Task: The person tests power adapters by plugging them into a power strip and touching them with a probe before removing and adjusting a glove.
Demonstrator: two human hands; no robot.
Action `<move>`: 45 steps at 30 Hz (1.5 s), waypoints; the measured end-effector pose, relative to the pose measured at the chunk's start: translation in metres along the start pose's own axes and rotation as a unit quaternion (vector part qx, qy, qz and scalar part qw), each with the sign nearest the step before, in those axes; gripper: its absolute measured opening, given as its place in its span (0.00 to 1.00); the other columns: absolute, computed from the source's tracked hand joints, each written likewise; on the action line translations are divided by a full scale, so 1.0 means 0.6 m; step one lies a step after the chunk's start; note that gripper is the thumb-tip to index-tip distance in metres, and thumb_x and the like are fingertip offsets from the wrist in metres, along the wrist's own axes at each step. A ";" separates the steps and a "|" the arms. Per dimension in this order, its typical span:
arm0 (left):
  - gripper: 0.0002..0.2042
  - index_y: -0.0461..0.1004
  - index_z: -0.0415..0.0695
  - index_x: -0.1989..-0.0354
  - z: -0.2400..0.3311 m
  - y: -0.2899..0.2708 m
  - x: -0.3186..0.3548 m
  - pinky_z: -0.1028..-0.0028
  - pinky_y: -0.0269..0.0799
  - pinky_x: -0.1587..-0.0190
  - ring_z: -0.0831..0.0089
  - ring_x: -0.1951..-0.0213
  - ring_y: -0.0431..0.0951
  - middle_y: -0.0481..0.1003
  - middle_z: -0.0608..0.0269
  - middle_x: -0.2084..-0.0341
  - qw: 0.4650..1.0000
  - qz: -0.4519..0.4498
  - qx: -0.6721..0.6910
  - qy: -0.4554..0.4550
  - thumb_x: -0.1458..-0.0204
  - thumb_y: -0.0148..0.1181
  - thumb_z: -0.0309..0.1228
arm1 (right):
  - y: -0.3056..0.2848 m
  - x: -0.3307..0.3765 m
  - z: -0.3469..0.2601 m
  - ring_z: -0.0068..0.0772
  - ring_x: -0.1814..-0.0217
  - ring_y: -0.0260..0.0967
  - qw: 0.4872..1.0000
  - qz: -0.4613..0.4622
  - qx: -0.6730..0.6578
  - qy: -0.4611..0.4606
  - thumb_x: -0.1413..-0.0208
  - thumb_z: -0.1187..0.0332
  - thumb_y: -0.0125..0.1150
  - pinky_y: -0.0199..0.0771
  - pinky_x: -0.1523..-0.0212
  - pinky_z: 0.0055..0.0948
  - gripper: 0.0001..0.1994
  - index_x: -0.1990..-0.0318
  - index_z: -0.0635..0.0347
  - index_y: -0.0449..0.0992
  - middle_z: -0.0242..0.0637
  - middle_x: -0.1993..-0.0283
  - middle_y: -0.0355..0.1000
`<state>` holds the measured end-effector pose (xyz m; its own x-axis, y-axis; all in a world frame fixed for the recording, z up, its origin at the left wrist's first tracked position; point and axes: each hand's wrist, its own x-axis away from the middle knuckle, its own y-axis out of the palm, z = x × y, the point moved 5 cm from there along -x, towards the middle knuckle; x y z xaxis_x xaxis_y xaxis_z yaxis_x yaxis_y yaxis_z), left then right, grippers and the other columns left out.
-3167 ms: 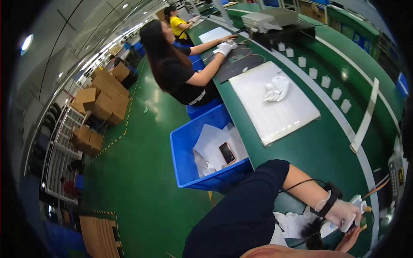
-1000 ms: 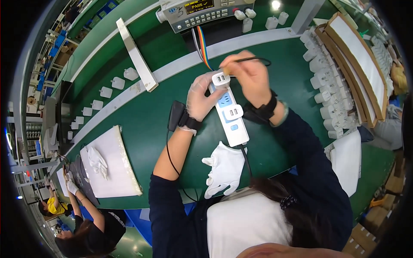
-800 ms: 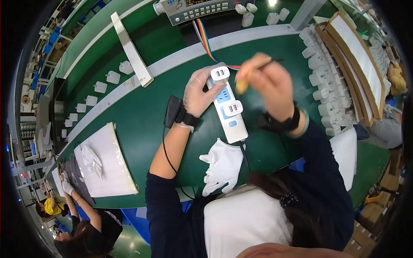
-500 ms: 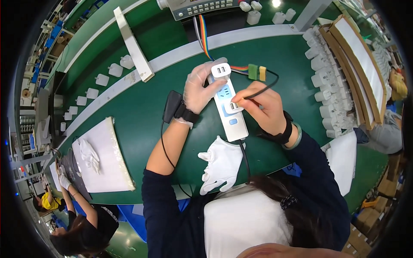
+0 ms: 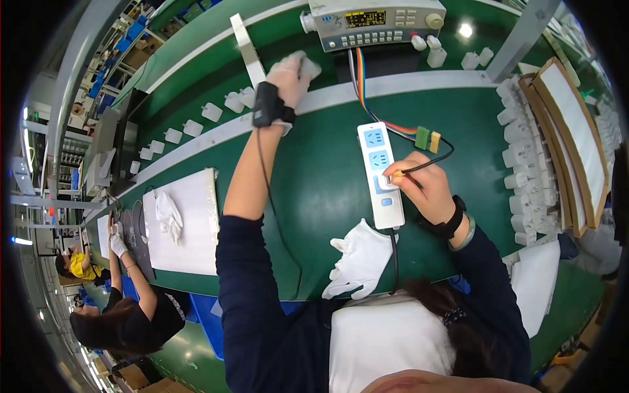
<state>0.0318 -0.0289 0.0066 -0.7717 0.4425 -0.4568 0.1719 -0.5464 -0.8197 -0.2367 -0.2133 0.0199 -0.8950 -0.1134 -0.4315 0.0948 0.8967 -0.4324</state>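
Note:
My left hand (image 5: 291,77), in a thin clear glove with a black strap and box at the wrist, reaches out over the rear ledge. Its fingers close around a white USB charger (image 5: 309,67), blurred by motion. My right hand (image 5: 422,180) pinches the plug end of a black cable (image 5: 429,160) above the white power strip (image 5: 388,211). Under those fingers, another white USB charger (image 5: 385,183) sits in the strip's lower socket, partly hidden. The two upper sockets are bare. The cable leads back to a green connector block (image 5: 422,137) with ribbon wires.
Several white chargers (image 5: 211,112) line the rear ledge, left of a white upright bar (image 5: 246,47). A bench instrument (image 5: 377,26) stands behind. White gloves (image 5: 360,261) lie near me. More chargers (image 5: 521,154) and cardboard trays (image 5: 570,144) stand right. A co-worker (image 5: 131,321) sits left.
My left hand has left the power strip and moved to the rear left, taking the charger from the top socket. My right hand stays at the lower charger with the cable plug.

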 end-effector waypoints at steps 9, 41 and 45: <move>0.22 0.74 0.44 0.53 -0.090 -0.066 0.010 0.64 0.64 0.44 0.50 0.48 0.69 0.71 0.46 0.51 0.955 -0.019 -0.295 -0.013 0.55 0.61 0.43 | 0.002 0.018 0.102 0.18 0.68 0.60 0.947 -0.035 -0.282 0.149 0.52 0.76 0.59 0.62 0.66 0.17 0.18 0.50 0.62 0.72 0.25 0.65 0.63; 0.18 0.70 0.51 0.49 -0.168 -0.139 0.115 0.61 0.70 0.54 0.61 0.49 0.71 0.72 0.58 0.52 0.861 0.007 -0.468 0.200 0.49 0.54 0.38 | 0.009 0.007 0.147 0.14 0.72 0.59 0.887 -0.028 -0.355 0.293 0.39 0.67 0.49 0.61 0.71 0.16 0.11 0.55 0.62 0.73 0.22 0.73 0.62; 0.16 0.70 0.51 0.49 -0.223 -0.072 0.061 0.63 0.72 0.56 0.61 0.52 0.73 0.73 0.55 0.54 0.852 -0.240 -0.459 -0.084 0.47 0.51 0.34 | 0.007 0.016 0.145 0.14 0.73 0.59 0.885 -0.032 -0.356 0.298 0.39 0.66 0.50 0.62 0.70 0.16 0.10 0.55 0.60 0.74 0.22 0.73 0.63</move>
<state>0.0782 0.1062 -0.0208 -0.9512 0.3086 -0.0008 0.1590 0.4878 -0.8584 -0.2070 -0.2477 -0.0552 -0.9798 -0.1182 0.1611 -0.0736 0.9630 0.2591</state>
